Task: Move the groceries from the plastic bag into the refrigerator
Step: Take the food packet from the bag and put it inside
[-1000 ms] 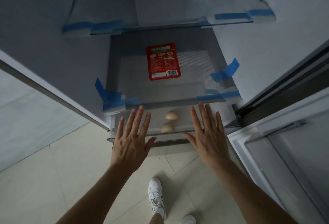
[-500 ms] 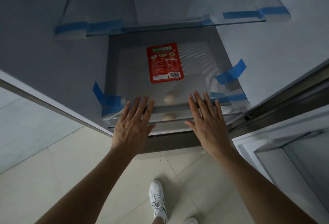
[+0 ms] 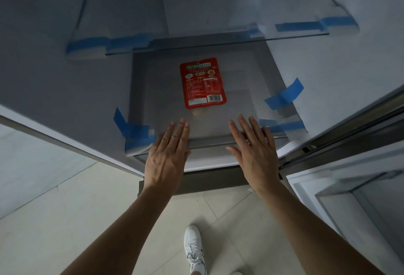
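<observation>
The red packet (image 3: pixel 202 83) lies flat, label up, in the middle of the ribbed shelf (image 3: pixel 251 91) low in the fridge (image 3: pixel 65 78). It is well inside and nothing touches it. Just in front of it are my hands. The left hand (image 3: pixel 167 154) and right hand (image 3: pixel 254 154) are laid palm-down across the shelf's front lip and the drawer (image 3: pixel 207 154) below it.

The left fingers (image 3: pixel 179 130) are straight and held close together. The right fingers (image 3: pixel 244 130) are straight too, a little fanned, with the thumb out to the side. Neither hand holds anything; they only press flat.

The drawer front sits about flush under the shelf, so I take this step to be seating the drawer, and it looks nearly or fully home. I cannot see what is inside it from here.

Blue tape (image 3: pixel 284 96) marks the shelf corners on both sides, and a glass shelf (image 3: pixel 218 40) runs above. The open door (image 3: pixel 349 198) stands to my right, and my shoe (image 3: pixel 193 248) is on the tiled floor (image 3: pixel 65 220) below.

The bag is not in view. Next I would lift both palms straight off without dragging the drawer back out, then turn to find the bag and check for anything left in it. If it is empty, the door needs swinging shut.
</observation>
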Demonstrator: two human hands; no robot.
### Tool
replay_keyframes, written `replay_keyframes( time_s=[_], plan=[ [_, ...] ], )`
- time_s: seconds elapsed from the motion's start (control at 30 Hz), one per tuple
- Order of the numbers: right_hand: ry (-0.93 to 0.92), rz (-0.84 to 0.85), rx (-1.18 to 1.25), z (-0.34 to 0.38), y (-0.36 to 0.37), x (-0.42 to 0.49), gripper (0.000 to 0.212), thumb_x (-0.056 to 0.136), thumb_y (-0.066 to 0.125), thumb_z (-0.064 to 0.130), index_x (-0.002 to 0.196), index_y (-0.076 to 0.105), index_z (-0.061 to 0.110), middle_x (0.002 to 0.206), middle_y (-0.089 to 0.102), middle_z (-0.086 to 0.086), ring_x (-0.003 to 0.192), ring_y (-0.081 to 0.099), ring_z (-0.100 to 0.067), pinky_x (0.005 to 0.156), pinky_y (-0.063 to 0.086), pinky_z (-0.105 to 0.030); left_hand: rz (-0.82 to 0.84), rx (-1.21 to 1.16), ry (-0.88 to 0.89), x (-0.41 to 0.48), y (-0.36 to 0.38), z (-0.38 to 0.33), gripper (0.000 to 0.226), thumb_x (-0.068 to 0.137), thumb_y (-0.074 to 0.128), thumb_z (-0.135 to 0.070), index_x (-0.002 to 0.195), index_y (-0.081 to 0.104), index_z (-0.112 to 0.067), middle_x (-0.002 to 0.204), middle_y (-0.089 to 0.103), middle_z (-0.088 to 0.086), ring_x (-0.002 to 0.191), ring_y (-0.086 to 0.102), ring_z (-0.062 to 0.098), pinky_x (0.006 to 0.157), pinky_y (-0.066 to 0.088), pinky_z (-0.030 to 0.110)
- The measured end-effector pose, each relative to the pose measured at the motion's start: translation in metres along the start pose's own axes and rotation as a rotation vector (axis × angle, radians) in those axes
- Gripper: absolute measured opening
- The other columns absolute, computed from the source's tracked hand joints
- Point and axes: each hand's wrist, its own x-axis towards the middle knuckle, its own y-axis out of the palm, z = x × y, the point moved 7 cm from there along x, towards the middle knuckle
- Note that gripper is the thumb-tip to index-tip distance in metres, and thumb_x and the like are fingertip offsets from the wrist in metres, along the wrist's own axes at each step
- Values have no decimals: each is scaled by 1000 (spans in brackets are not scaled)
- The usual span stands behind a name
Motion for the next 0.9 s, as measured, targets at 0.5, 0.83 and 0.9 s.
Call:
replay_keyframes(
  time_s=[0.5, 0.83, 0.9],
  plan=[
    [77, -36, 49, 3, -5, 1, 63, 96, 62, 43, 152, 40, 23, 157, 40, -5, 147, 33, -29, 119, 29, -51, -25, -7, -45, 2, -3, -2, 77, 90, 66, -34, 153, 28, -10, 158, 31, 9, 147, 23, 27, 116, 23, 45],
    [24, 190, 15, 21, -86, 23, 81, 78, 74, 55, 147, 45, 25, 154, 44, -12, 142, 41, -36, 113, 34, -60, 99, -112, -36, 2, -73, -28, 75, 94, 49, -56, 155, 19, -25, 163, 20, 4, 151, 12, 24, 121, 12, 46],
    [-9, 123, 25, 29, -120, 28, 80, 79, 72, 55, 148, 44, 25, 153, 45, -12, 141, 42, -35, 113, 34, -60, 64, -97, -47, -4, -104, -35, 71, 92, 47, -58, 152, 28, -27, 159, 32, 4, 148, 27, 27, 118, 26, 51]
  ],
)
